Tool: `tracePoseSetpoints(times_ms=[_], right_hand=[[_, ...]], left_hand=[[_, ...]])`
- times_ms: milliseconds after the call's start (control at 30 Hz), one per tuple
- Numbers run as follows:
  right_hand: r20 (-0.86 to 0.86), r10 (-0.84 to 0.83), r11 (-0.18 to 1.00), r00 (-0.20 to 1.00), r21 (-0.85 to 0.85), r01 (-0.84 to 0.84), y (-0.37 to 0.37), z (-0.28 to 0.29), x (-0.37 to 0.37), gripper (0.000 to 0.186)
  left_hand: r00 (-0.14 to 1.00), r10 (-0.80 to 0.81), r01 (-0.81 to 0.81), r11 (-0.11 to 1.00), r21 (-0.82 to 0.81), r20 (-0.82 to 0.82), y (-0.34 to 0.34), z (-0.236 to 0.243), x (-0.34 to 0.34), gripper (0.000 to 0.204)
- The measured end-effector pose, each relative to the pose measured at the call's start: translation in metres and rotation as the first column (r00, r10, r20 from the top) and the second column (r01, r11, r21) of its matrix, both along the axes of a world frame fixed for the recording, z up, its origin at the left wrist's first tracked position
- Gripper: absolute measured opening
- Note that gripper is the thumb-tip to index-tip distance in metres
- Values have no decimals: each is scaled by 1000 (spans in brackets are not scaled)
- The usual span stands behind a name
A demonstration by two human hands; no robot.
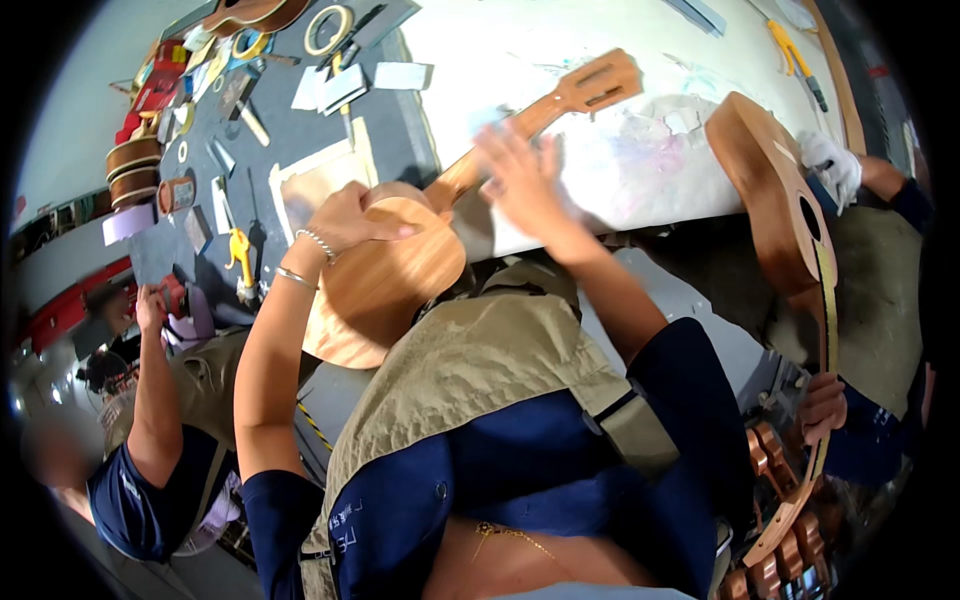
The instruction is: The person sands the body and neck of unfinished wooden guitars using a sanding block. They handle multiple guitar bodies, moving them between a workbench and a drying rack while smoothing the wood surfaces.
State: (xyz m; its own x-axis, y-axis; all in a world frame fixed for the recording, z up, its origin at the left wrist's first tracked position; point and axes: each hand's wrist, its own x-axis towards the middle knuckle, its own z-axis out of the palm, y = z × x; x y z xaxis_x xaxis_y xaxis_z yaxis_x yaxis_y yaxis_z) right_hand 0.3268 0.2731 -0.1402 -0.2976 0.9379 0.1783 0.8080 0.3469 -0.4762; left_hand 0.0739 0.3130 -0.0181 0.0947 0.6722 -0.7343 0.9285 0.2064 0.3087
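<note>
An unfinished light-wood ukulele (385, 285) lies slanted against my apron, its plain face without a soundhole turned up. Its neck and slotted headstock (605, 82) reach over the white table cover. My left hand (350, 220) grips the body at its edge near the neck, the thumb lying on the wood. Beside the neck is my right hand (520, 180), blurred by motion, with its fingers stretched out and apart. A pale bluish patch (488, 118) shows at its fingertips; what it is I cannot make out.
On the dark mat at left lie a yellow-handled tool (240, 258), tape rolls (328, 30), abrasive-looking pale sheets (400, 76) and blocks. A co-worker at right holds another ukulele (765, 190) with a gloved hand (830, 168) nearby. Another person sits at left.
</note>
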Motion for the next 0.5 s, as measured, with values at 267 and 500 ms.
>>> tracePoseSetpoints(times_ms=[267, 500], right_hand=[[-9, -3, 995, 1000, 96, 4, 37, 30, -15, 55], [-175, 358, 925, 917, -66, -374, -19, 61, -22, 54]], left_hand=[[961, -91, 249, 686, 684, -259, -38, 40, 40, 72], [962, 43, 178, 647, 741, -269, -55, 24, 50, 78]])
